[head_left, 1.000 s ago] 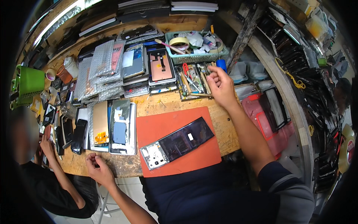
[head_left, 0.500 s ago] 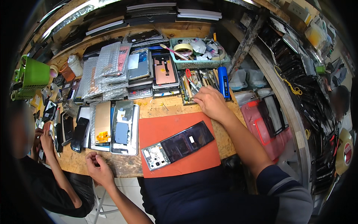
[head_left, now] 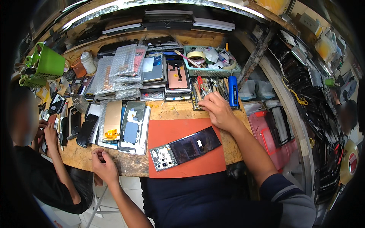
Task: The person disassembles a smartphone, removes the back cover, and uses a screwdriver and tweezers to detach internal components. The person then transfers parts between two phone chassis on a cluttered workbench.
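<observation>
An opened phone (head_left: 195,143) lies at a slant on an orange mat (head_left: 207,165). Its dark side faces up, and bare circuitry with camera lenses shows at the left end. My right hand (head_left: 219,112) hovers at the near edge of a tray of tools (head_left: 210,88), thumb and fingers pinched together; whatever they may grip is too small to make out. The tray holds several slim hand tools, one with a red handle (head_left: 200,82). Left of the mat, my left hand (head_left: 105,166) is loosely curled by the bench's front edge, with nothing visible in it.
Phone parts (head_left: 131,131) and bubble-wrapped packs (head_left: 123,66) crowd the wooden bench's left and back. A blue cylindrical tool (head_left: 233,92) stands beside the tray, below a teal basket (head_left: 213,70). A green basket (head_left: 49,60) sits far left, near another person's hands (head_left: 49,135).
The view has shifted, moving the bench slightly rightward in the picture. My right hand stays by the tool tray, its fingers slightly nearer the tray's left corner. The phone stays on the mat.
</observation>
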Available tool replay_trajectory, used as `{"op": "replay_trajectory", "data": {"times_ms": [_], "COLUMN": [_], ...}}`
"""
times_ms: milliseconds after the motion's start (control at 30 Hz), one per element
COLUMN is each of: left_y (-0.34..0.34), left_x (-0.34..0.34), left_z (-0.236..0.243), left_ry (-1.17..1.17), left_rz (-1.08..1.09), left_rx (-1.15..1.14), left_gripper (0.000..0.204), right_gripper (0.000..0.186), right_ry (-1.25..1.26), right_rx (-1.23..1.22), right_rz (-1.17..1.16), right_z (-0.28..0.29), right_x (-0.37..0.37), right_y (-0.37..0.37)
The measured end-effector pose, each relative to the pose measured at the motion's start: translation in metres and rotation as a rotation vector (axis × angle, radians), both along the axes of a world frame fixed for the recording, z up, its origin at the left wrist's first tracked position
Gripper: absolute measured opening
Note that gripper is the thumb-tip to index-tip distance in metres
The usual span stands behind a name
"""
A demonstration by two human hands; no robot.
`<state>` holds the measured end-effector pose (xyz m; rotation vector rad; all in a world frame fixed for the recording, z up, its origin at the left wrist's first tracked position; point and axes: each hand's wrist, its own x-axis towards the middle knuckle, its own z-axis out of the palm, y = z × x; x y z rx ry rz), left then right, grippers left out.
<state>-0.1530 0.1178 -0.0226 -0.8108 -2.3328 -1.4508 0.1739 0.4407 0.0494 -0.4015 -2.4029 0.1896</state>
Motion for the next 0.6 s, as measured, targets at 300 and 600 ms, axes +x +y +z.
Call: {"op": "replay_trajectory", "data": {"times_ms": [300, 600], "left_y": [-0.002, 0.002], "left_x": [0.000, -0.002], "left_z": [-0.002, -0.005], "left_ry": [-0.029, -0.006], "left_rz": [-0.006, -0.009], "left_rx": [0.017, 0.002], "left_gripper": [0.007, 0.007], "right_gripper": [0.019, 0.029], "right_ry": [0.075, 0.373], "right_rx": [0.112, -0.516], "right_rz": [-0.292, -0.490], "right_z": [0.001, -0.019], "right_x": [0.012, 0.019], "right_y": [0.017, 0.046]}}
